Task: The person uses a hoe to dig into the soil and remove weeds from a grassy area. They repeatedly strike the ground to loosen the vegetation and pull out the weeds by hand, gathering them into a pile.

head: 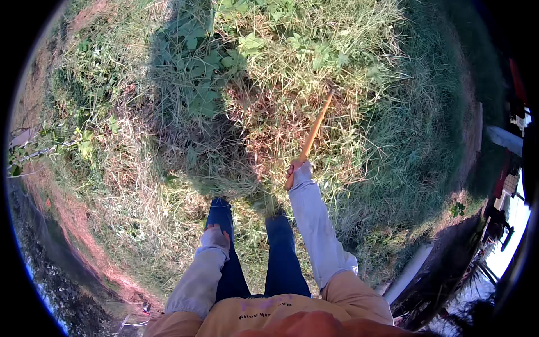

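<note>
My right hand (296, 167) is closed around the lower part of a wooden handle (315, 132), which slants up and away to the right. The tool's head (332, 87) lies low among cut grass and is too hidden to name. My left hand (217, 234) hangs in front of my left thigh, by the blue trouser leg (232, 261); whether its fingers hold anything cannot be told. Pale sleeves cover both forearms. Around the tool spread dry and green grass stems (286, 130), with broad-leaved plants (252, 44) beyond them.
My shadow (189, 97) falls over grass ahead and to the left. A vine (63, 145) trails at the left edge beside a bare earth strip (97, 248). At the right lie a pale, long edge or beam (408, 274) and a shaded grass bank (425, 105).
</note>
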A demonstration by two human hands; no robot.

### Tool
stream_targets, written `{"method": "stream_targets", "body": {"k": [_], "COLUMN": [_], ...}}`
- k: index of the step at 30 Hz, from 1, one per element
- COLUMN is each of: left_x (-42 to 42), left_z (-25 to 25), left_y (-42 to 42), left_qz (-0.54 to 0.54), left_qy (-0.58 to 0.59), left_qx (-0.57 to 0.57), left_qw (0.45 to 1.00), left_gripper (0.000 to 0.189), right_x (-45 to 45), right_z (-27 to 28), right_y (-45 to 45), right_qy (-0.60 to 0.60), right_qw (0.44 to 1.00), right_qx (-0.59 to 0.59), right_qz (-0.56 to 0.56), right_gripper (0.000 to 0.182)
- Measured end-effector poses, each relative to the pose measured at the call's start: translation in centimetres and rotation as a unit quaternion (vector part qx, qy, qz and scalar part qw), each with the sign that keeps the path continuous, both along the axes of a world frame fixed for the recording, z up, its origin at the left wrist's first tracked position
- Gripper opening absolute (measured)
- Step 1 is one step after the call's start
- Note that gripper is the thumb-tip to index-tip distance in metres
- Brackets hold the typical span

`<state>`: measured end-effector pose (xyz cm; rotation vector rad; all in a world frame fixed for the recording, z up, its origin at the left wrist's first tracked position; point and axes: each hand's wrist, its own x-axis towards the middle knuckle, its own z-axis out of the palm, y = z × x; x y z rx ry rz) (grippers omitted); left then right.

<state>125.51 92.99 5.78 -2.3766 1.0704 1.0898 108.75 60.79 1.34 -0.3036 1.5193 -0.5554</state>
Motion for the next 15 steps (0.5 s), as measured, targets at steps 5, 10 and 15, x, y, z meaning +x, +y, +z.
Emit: {"method": "stream_targets", "body": {"k": [5, 10, 15], "left_x": [1.5, 2.3, 2.0], "left_z": [-5.0, -0.5, -6.7], "left_y": [7.2, 1.1, 7.8], "left_qz": [0.171, 0.006, 0.278], "left_qy": [0.050, 0.031, 0.078], "left_qx": [0.025, 0.110, -0.016], "left_qw": [0.984, 0.993, 0.957], "left_gripper": [0.042, 0.041, 0.036], "right_x": [2.1, 1.7, 1.8], "right_z": [2.9, 3.4, -1.9], "right_y": [14.5, 7.5, 3.6], "right_qy": [-0.127, -0.070, -0.009], "right_qw": [0.988, 0.996, 1.000], "right_qx": [0.077, 0.045, -0.004], "right_qz": [0.046, -0.018, 0.003], "right_gripper": [0.021, 0.016, 0.013]}}
